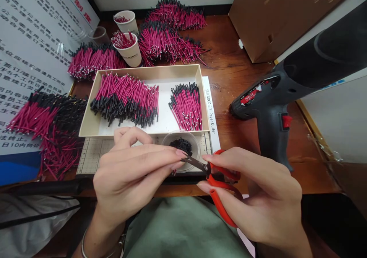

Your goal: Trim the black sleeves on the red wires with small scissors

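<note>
My right hand (258, 196) is closed round the red handles of a small pair of scissors (219, 173), whose blades point left. The blade tips reach my left hand (134, 170), which is closed in a pinch. A small magenta bit of wire (173, 172) shows just under its fingertips; the rest of that wire is hidden. Behind the fingertips stands a round clear plastic cup (197, 147) with small black offcuts (182, 145) in it. Beyond it, a cream box (149, 69) holds two groups of magenta wires with black sleeve ends, the larger at left (129, 97), the smaller at right (187, 106).
The box rests on a paper cutter (210, 112). Piles of wires lie at left (37, 112) and at the back (169, 40). Two paper cups (130, 53) hold more wires. A black heat gun (269, 108) lies at right, before a brown carton (255, 17).
</note>
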Demonstrator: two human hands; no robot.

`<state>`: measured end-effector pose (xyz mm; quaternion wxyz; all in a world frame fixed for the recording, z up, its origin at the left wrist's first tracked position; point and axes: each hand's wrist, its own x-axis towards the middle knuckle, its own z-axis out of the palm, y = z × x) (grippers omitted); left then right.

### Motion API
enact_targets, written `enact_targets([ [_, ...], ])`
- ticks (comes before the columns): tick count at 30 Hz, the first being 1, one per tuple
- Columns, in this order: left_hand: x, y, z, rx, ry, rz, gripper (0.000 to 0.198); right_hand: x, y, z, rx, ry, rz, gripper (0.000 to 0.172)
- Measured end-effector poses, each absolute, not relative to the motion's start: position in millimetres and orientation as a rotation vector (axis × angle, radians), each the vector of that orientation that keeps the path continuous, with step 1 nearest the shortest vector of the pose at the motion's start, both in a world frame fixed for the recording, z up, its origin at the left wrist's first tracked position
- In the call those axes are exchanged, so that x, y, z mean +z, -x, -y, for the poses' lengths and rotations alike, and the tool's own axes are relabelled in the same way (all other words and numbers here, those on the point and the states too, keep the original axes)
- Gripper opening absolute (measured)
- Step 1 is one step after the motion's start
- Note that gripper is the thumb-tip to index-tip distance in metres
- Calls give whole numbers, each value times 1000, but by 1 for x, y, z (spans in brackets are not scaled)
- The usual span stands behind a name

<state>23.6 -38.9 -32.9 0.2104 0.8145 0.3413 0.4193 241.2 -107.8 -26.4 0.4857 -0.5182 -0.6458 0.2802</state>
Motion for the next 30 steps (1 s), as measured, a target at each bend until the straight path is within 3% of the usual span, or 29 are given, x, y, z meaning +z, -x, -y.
enact_targets([
  [30,-31,-26,41,1155,-2221,-1029,22,-27,-240,103,664,1264,1585,31],
])
